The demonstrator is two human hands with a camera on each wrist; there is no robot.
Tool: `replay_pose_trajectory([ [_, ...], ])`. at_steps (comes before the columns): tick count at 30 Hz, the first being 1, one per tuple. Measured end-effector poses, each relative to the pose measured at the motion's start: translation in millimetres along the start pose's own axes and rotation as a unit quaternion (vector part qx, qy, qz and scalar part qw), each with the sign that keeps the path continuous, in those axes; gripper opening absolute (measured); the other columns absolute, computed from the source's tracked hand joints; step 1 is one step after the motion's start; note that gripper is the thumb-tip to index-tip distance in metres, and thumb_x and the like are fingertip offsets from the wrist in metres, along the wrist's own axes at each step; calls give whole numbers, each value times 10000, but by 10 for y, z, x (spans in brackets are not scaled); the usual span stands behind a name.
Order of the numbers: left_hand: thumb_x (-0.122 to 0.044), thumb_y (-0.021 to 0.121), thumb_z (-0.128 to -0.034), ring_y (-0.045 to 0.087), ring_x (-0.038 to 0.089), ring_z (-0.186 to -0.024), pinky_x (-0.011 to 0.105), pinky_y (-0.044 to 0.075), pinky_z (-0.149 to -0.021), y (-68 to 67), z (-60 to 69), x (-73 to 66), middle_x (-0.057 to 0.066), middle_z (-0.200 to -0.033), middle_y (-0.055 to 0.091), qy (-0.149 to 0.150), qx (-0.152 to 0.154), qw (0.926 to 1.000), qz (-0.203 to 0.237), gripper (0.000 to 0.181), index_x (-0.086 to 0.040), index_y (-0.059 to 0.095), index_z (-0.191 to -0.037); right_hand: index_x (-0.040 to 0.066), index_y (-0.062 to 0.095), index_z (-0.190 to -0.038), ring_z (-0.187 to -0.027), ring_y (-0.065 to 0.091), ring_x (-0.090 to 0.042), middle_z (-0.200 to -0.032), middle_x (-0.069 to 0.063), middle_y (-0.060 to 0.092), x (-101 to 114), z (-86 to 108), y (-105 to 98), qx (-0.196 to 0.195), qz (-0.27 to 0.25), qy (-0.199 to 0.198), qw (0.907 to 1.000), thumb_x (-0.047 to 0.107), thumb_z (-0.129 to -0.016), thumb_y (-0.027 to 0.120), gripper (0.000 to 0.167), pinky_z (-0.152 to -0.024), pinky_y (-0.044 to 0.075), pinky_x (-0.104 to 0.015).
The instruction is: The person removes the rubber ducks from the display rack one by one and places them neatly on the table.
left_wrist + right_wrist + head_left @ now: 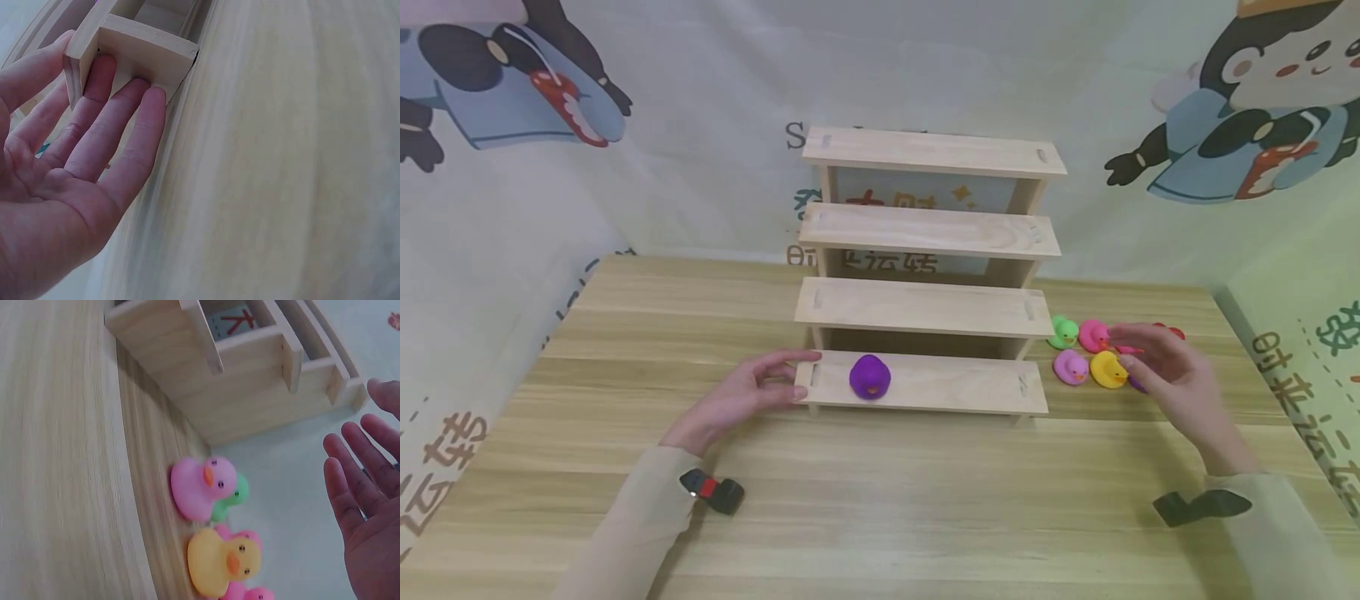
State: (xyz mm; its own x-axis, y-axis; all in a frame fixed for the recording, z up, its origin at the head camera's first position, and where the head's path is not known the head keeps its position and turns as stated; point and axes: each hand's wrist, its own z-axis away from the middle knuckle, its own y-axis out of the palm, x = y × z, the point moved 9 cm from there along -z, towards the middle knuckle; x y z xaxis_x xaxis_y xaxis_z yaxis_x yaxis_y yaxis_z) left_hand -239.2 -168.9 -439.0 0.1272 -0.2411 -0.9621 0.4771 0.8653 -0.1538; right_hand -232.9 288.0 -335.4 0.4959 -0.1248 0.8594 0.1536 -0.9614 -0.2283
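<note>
A wooden step shelf (925, 307) with several tiers stands in the middle of the table. My left hand (737, 392) holds the left end of its lowest step; in the left wrist view several fingers (103, 137) touch the side panel beneath the board. On that step sits a purple rubber duck (870, 377), right of the left hand. My right hand (1176, 371) is over the rubber ducks at the right, holding nothing. Nearest it are a yellow duck (1108, 370) and a hot-pink duck (1093, 335); the hand partly covers a red one and another purple one.
A green duck (1063, 332) and a light-pink duck (1071, 367) stand beside the shelf's right end. The table (880, 508) has a wood-grain top. Behind and at both sides hangs a printed cloth (715, 100) with cartoon figures and lettering.
</note>
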Motion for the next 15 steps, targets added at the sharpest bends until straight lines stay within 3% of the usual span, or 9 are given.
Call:
replay_pose_trajectory([
  [3,-213,716,-880,610,293,-1029,454,461,-943,-4,2,2,161,-1115,599,-6,-9,10000,-10,588,-188,485,-1420,-156,523,-1218,-1086,587,-146,-1188,-52,637,33,-29,113,98,230,71,9997,-220,-861,540,363,-904,462,-173],
  [9,-193,715,-882,612,301,-1018,441,481,-933,-6,7,8,167,-1102,602,-35,-5,10000,41,588,-174,484,-1422,-161,539,-1198,-1058,603,-157,-1148,-86,645,109,-90,373,319,25,-161,9994,-268,-814,541,399,-886,476,-194],
  [15,-193,712,-883,605,306,-1027,445,474,-940,2,3,-4,169,-1099,605,-5,14,10000,22,598,-170,473,-1431,-138,564,-1187,-1014,617,-155,-1140,-120,649,109,-136,690,731,243,-214,9968,-235,-820,570,380,-831,504,-201],
])
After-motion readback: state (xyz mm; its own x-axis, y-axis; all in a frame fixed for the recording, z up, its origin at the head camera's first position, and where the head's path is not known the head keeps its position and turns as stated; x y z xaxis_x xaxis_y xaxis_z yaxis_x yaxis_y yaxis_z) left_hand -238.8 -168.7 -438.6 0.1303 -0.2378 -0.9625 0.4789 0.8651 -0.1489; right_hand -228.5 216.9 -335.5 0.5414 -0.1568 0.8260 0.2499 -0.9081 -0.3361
